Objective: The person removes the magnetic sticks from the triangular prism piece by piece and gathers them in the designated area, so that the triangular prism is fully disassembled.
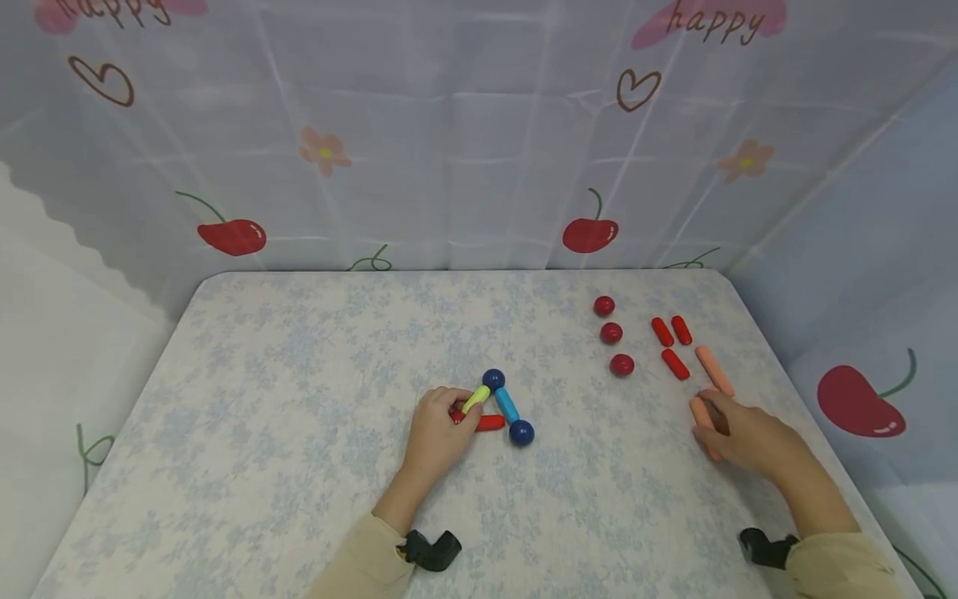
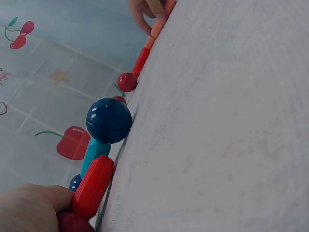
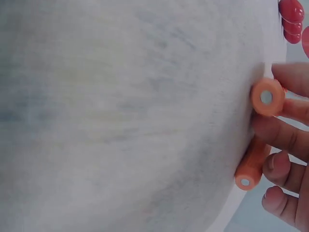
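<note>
While the right hand pinches an orange stick between thumb and fingers, that stick lies under its fingertips, at or just above the table; exact contact cannot be told. Grip is presumably at mid-length so that both ends stay free. Long axis: slanted, far end leaning left, near end toward the person's side; one end face, with a silvery disc (possibly a magnet), points back toward the right wrist. Just beyond the fingers lies a second orange stick, with a similar slant. Farther from the right hand, ahead and to its left, are three red sticks, then three red balls in a row, probably grouped by kind for easy picking. Well to the left, the left hand grasps the corner where a yellow-green stick meets a partly hidden red ball, seemingly to steady the pieces. Ahead and right of that hand, the yellow-green stick runs up to a dark blue ball; from there a light blue stick slants to another dark blue ball. A single red stick extends rightward from the left thumb, nearly crosswise; whether it touches that last ball is unclear. Beyond both hands hangs a printed backdrop.
</note>
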Demonstrator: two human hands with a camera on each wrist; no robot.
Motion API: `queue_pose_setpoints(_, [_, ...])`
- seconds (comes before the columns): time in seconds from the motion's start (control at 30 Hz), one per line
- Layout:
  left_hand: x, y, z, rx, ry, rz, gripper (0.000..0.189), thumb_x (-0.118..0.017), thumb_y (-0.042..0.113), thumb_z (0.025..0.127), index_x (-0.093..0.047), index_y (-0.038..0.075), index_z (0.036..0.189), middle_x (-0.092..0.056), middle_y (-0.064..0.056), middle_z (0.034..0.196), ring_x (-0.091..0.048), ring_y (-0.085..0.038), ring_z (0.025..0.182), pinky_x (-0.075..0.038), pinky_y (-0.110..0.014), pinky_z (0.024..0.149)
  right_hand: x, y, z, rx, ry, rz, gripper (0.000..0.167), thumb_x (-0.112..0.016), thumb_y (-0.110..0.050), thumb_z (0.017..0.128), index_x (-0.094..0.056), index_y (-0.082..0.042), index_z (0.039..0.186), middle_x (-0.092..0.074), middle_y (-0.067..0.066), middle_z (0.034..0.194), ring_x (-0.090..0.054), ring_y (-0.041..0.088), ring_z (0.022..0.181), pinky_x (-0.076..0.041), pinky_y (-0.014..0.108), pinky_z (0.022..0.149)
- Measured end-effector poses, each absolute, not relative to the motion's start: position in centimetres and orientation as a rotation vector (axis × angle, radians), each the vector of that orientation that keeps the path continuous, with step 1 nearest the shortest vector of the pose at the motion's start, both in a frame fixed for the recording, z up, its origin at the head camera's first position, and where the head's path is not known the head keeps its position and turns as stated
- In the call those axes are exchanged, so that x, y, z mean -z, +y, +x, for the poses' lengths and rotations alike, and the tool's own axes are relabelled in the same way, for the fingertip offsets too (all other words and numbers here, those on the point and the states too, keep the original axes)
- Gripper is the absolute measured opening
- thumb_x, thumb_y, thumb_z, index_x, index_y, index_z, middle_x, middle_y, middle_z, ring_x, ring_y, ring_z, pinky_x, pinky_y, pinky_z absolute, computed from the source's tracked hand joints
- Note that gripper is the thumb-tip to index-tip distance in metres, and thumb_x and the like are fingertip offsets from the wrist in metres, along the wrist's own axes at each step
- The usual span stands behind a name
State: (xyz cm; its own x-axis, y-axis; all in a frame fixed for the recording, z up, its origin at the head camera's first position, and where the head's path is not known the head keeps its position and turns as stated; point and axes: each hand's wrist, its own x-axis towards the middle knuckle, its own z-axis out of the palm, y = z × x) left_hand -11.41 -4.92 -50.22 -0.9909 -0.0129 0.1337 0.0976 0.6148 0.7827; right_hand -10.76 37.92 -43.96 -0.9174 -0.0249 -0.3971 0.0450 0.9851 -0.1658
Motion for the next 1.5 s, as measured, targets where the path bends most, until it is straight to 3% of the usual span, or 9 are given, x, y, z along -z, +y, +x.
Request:
queue_pose_setpoints(0.23, [50.3, -4.9, -11.4, 1.333, -2.707, -0.067, 0.023, -0.073, 0.027, 0.089, -0.075, 0.009, 0.103, -0.065, 0.002, 0.087, -0.053, -0.011, 0.081, -0.044, -0.023, 0.067, 44.0, 37.9, -10.3, 0.269, 2.747, -0.027, 0.075, -0.065, -0.047, 0.092, -0.039, -0.001, 0.145, -0.058, 0.032, 0.128, -0.062, 0.042, 0.106, -0.049, 0.060, 0.078])
queue_pose_setpoints(0.4, [50.4, -5.0, -11.4, 1.344, -2.700, -0.072, 0.023, -0.073, 0.027, 0.089, -0.075, 0.010, 0.103, -0.065, 0.002, 0.086, -0.053, -0.011, 0.080, -0.043, -0.023, 0.066, 43.8, 37.6, -10.3, 0.292, 2.817, -0.028, 0.079, -0.065, -0.046, 0.092, -0.036, -0.002, 0.150, -0.047, 0.035, 0.141, -0.051, 0.054, 0.122, -0.045, 0.069, 0.085])
queue_pose_setpoints(0.47, [50.4, -5.0, -11.4, 1.346, -2.698, -0.076, 0.023, -0.073, 0.027, 0.089, -0.075, 0.010, 0.103, -0.065, 0.002, 0.086, -0.053, -0.011, 0.080, -0.043, -0.023, 0.066, 43.7, 37.3, -10.5, 0.310, 2.848, -0.040, 0.078, -0.065, -0.046, 0.092, -0.037, -0.002, 0.150, -0.052, 0.033, 0.138, -0.052, 0.053, 0.121, -0.046, 0.069, 0.085])
queue_pose_setpoints(0.57, [50.3, -5.0, -11.3, 1.346, -2.695, -0.084, 0.023, -0.074, 0.027, 0.089, -0.075, 0.010, 0.103, -0.065, 0.002, 0.086, -0.053, -0.011, 0.080, -0.043, -0.023, 0.066, 43.7, 36.6, -10.8, 0.340, 2.879, -0.065, 0.075, -0.066, -0.044, 0.092, -0.039, -0.002, 0.149, -0.068, 0.021, 0.106, -0.064, 0.040, 0.094, -0.052, 0.056, 0.074])
queue_pose_setpoints(0.63, [50.3, -5.0, -11.3, 1.343, -2.696, -0.088, 0.023, -0.074, 0.027, 0.089, -0.075, 0.010, 0.104, -0.065, 0.002, 0.087, -0.053, -0.011, 0.081, -0.044, -0.023, 0.066, 43.8, 35.7, -11.0, 0.377, 2.895, -0.085, 0.073, -0.068, -0.041, 0.092, -0.041, -0.003, 0.148, -0.062, 0.010, 0.082, -0.060, 0.026, 0.074, -0.050, 0.044, 0.063])
queue_pose_setpoints(0.7, [50.3, -5.1, -11.3, 1.342, -2.695, -0.092, 0.023, -0.074, 0.027, 0.089, -0.074, 0.010, 0.104, -0.065, 0.002, 0.087, -0.053, -0.011, 0.081, -0.044, -0.023, 0.066, 43.9, 34.7, -11.1, 0.409, 2.896, -0.112, 0.071, -0.069, -0.039, 0.092, -0.041, -0.005, 0.148, -0.051, 0.003, 0.074, -0.049, 0.017, 0.064, -0.043, 0.034, 0.056])
queue_pose_setpoints(0.8, [50.3, -5.1, -11.3, 1.347, -2.693, -0.095, 0.023, -0.074, 0.028, 0.089, -0.074, 0.010, 0.104, -0.065, 0.002, 0.088, -0.053, -0.011, 0.082, -0.044, -0.023, 0.067, 43.8, 32.9, -11.2, 0.466, 2.899, -0.187, 0.067, -0.070, -0.035, 0.092, -0.044, -0.007, 0.148, -0.048, 0.001, 0.074, -0.041, 0.013, 0.058, -0.035, 0.028, 0.050])
queue_pose_setpoints(1.0, [50.3, -5.2, -11.3, 1.362, -2.689, -0.106, 0.024, -0.074, 0.030, 0.089, -0.074, 0.012, 0.105, -0.064, 0.004, 0.089, -0.053, -0.010, 0.083, -0.045, -0.023, 0.068, 43.4, 28.6, -11.3, 0.528, 2.861, -0.303, 0.066, -0.069, -0.039, 0.092, -0.044, -0.013, 0.148, -0.056, -0.002, 0.086, -0.040, 0.010, 0.052, -0.036, 0.024, 0.048])
queue_pose_setpoints(1.5, [50.7, -6.2, -11.3, 1.394, -2.661, -0.229, 0.020, -0.070, 0.023, 0.090, -0.073, 0.015, 0.108, -0.063, 0.007, 0.091, -0.053, -0.007, 0.084, -0.045, -0.023, 0.070, 43.7, 19.1, -10.8, 0.568, 2.771, -0.457, 0.068, -0.075, -0.048, 0.085, -0.053, -0.019, 0.142, -0.060, -0.009, 0.091, -0.047, 0.008, 0.062, -0.040, 0.024, 0.056])
